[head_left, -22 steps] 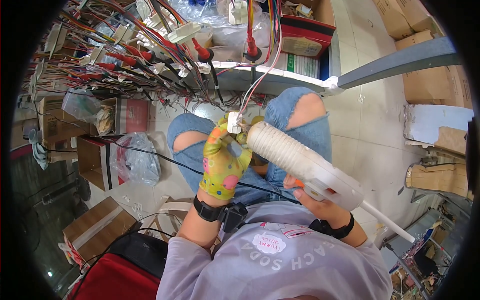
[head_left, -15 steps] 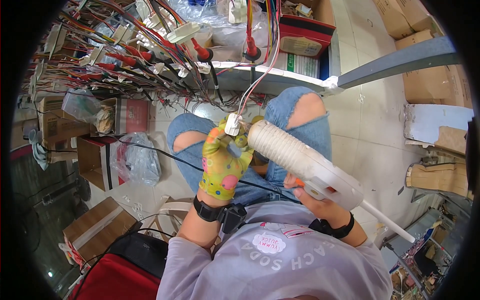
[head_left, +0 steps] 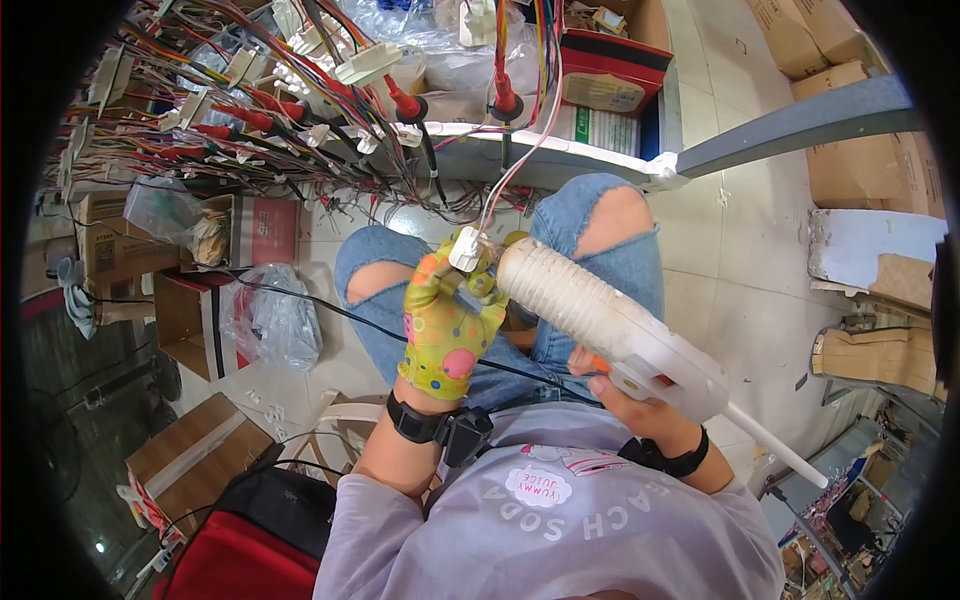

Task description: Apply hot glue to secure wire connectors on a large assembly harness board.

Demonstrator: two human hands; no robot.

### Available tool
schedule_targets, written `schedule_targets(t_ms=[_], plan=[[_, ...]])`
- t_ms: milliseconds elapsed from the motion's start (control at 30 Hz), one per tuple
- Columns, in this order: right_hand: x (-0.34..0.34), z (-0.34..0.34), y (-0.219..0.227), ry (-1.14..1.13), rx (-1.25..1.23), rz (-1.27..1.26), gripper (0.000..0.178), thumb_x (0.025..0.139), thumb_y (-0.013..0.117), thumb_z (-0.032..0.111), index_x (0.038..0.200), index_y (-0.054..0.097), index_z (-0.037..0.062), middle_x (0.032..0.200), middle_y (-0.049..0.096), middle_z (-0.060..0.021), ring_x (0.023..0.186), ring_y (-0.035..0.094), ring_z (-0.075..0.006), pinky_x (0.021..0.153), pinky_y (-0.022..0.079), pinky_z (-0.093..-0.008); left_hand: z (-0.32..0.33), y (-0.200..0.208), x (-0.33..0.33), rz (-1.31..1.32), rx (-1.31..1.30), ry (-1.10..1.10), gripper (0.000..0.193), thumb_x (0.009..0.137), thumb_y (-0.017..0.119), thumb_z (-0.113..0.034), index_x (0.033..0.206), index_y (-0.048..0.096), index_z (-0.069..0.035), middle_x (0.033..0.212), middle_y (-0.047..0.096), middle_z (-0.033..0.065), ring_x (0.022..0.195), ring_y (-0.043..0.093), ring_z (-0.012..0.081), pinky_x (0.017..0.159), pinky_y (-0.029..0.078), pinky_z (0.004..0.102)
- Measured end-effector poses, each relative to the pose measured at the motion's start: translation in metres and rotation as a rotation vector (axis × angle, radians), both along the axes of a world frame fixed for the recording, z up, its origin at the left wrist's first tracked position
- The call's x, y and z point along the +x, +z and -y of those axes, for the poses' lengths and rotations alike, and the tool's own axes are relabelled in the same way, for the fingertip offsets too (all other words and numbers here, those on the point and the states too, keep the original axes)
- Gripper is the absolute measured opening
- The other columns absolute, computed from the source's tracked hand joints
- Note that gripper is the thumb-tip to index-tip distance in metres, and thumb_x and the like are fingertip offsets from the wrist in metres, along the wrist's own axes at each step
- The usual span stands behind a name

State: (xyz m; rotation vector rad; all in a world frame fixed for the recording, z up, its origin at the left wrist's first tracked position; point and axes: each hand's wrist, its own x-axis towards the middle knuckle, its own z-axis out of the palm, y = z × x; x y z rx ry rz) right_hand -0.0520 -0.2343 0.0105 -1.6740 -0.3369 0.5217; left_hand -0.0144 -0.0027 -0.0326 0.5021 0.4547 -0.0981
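Observation:
My left hand [head_left: 450, 320], in a yellow patterned glove, is closed on a small white plastic connector [head_left: 466, 248] held up between my knees. Thin white and red wires [head_left: 513, 165] rise from the connector toward the rack. My bare right hand [head_left: 625, 395] grips the handle of a white hot glue gun [head_left: 620, 325], one finger at its orange trigger. The ribbed front of the gun points up and left, its nozzle at the right side of the connector. Whether the tip touches the connector, I cannot tell. A white glue stick [head_left: 775, 445] sticks out of the gun's back end.
Ahead, bundles of wires with red and black plugs [head_left: 505, 100] hang along a bench edge [head_left: 590, 155]. A grey metal bar [head_left: 800, 125] juts right. Cardboard boxes [head_left: 200, 450] and plastic bags [head_left: 275, 315] lie at left. A black cable [head_left: 350, 315] crosses my lap.
Almost everything holds still. The connector has tilted very slightly in my left hand, and its wires have shifted a little; the glue gun stays nearly in place.

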Motion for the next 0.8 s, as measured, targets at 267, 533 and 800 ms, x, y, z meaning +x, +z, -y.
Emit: schedule_targets(t_ms=[267,533,800], plan=[[-0.001,0.003,-0.005,0.072,-0.058,0.060,0.023,0.080,0.054,-0.006,0.102,0.055,-0.0006,0.092,0.058,-0.0098,0.089,0.056,-0.0195,0.083,0.046,-0.0330,-0.005,0.000,-0.004,0.061,-0.278,-0.022,0.032,0.089,0.053,-0.022,0.117,0.054,-0.005,0.106,0.058,0.0040,0.090,0.054,0.0139,0.083,0.046,0.0290],[-0.008,0.002,-0.013,-0.076,-0.158,0.111,0.022,0.071,0.072,0.013,0.092,0.068,0.0100,0.083,0.067,-0.0039,0.071,0.064,-0.0209,0.062,0.050,-0.0312,-0.002,-0.005,-0.008,0.237,0.128,-0.041,0.037,0.090,0.052,-0.020,0.123,0.051,-0.004,0.115,0.056,0.0070,0.104,0.055,0.0166,0.089,0.045,0.0319],[-0.009,0.006,-0.013,-0.044,-0.330,0.269,0.025,0.069,0.075,0.015,0.093,0.068,0.0120,0.082,0.066,-0.0050,0.070,0.064,-0.0221,0.061,0.049,-0.0317,-0.001,0.004,-0.005,0.041,-0.060,0.017,0.035,0.088,0.054,-0.020,0.119,0.055,-0.006,0.108,0.060,0.0054,0.100,0.057,0.0159,0.086,0.047,0.0312]])
